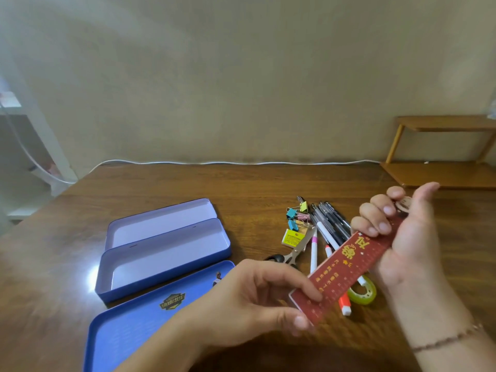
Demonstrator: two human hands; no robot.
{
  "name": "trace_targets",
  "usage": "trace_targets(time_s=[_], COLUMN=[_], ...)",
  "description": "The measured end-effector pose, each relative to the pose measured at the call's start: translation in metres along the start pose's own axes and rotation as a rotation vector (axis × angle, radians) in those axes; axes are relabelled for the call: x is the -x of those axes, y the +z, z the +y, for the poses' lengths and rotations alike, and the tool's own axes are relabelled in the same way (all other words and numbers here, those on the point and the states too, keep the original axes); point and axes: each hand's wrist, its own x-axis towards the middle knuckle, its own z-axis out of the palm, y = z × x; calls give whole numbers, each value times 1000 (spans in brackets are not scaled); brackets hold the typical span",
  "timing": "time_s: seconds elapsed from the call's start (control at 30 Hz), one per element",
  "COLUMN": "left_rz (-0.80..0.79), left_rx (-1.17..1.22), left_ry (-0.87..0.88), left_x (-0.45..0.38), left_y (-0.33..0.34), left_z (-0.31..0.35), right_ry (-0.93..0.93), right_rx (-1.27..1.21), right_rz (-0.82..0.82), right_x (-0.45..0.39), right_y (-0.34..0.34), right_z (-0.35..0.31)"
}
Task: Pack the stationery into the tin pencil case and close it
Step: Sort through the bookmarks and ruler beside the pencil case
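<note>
Grip: both hands hold the red ruler (346, 267) above the table; the right hand (402, 237) has its fingers curled round the far end, the left hand (257, 299) pinches the near end between thumb and fingers
Ruler: slanted from about 7 o'clock up to 1 o'clock, hanging over the stationery pile, not yet in the case
Tin pencil case: open at 9 o'clock of the ruler, well apart from it; the lower tray (166, 261) looks empty, a second tray (158, 224) lies behind it at 12 o'clock, the printed lid (139, 323) in front at 6 o'clock
Pile: pens (330, 224), binder clips (295, 216), scissors (290, 255), a yellow-green tape roll (362, 295) and markers (313, 251), all still loose on the table
Risk: the ruler may be nearly as long as the tray, so set in askew it could ride on the rim and stop the lid shutting; carried low, it could sweep pens off the pile
Table: dark brown wood (80, 237) with a glare spot near the tray
Room: plain beige wall (241, 76), a white cable (241, 162) along the table's back edge, a small wooden shelf (442, 146) at 2 o'clock
</note>
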Motion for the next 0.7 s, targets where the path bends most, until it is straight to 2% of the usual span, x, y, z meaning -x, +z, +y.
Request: trace_targets(time_s=[0.2, 0.43, 0.57, 0.7], left_rz=[37, 106, 254, 402], left_rx=[-92, -84, -1, 67], left_ry=[52, 65, 167, 273], left_x=[0, -3, -5, -7], left_y=[0, 6, 8, 0], left_z=[0, 1, 0, 3], right_ry=[70, 256, 314, 519], right_rx=[-25, -145, 9, 3], right_rz=[-33, -105, -300, -491], right_x=[2, 7, 25, 43], right_y=[0, 4, 10, 12], right_z=[4, 12, 31, 48])
